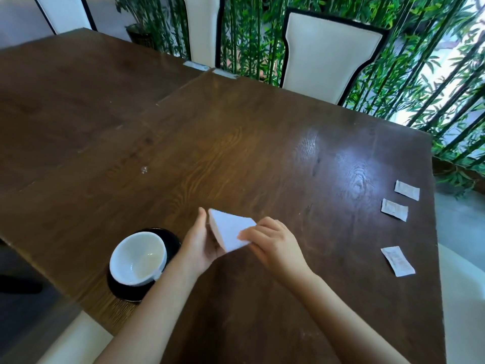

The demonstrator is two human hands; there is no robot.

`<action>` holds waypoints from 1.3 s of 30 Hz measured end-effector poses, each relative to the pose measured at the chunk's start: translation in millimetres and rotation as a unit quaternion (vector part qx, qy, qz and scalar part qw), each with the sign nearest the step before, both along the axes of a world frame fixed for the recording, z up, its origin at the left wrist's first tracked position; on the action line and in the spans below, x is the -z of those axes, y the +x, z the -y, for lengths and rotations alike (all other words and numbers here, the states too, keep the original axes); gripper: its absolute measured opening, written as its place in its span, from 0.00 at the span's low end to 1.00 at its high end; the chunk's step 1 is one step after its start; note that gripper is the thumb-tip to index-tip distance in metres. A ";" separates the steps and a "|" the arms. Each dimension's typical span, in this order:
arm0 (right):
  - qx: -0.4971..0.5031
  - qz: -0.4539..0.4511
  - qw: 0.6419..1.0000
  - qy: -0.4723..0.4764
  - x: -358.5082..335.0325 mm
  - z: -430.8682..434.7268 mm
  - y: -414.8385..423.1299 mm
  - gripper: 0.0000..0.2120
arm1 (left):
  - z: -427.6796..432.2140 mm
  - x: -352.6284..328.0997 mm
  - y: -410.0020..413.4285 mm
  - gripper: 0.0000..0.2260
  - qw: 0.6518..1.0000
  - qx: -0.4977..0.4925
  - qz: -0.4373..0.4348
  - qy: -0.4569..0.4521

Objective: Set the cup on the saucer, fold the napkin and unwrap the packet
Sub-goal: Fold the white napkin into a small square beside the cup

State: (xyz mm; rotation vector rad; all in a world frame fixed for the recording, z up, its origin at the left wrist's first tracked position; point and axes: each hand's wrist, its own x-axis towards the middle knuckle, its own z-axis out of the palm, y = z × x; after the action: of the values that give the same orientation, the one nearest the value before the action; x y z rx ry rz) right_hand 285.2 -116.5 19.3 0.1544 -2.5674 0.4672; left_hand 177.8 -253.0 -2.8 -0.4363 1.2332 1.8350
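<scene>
- Napkin is folded to a triangle and held just right of the cup; left hand grips one edge, right hand pinches a corner.
- Light, floppy paper I reckon, so I'd hold it at the corners.

One cup, one saucer, one napkin, three packets lying on the tabletop, and three white chair backs along its far side
</scene>
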 end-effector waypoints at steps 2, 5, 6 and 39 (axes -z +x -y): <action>-0.051 -0.019 0.997 0.049 -1.8 -7.2 7.4 0.05 | 15.8 -5.0 -9.7 0.34 0.994 0.023 0.087 0.063; -0.073 -0.025 0.995 0.068 1.6 -13.8 18.0 0.06 | 29.3 -11.6 -9.6 0.28 0.994 0.094 0.052 0.031; -0.062 -0.025 0.996 0.059 4.4 -14.5 21.4 0.07 | 30.5 -13.5 -5.8 0.24 0.993 0.111 0.027 0.022; 0.167 0.344 0.884 -0.268 91.6 59.6 17.1 0.18 | 87.2 62.3 129.6 0.09 0.892 -0.008 -0.282 -0.354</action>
State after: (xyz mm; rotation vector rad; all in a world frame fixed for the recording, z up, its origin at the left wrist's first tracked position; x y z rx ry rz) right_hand 302.3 -176.1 -72.3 -0.7698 -2.8964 1.2452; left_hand 307.4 -340.2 -65.0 -0.2970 2.3241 1.5112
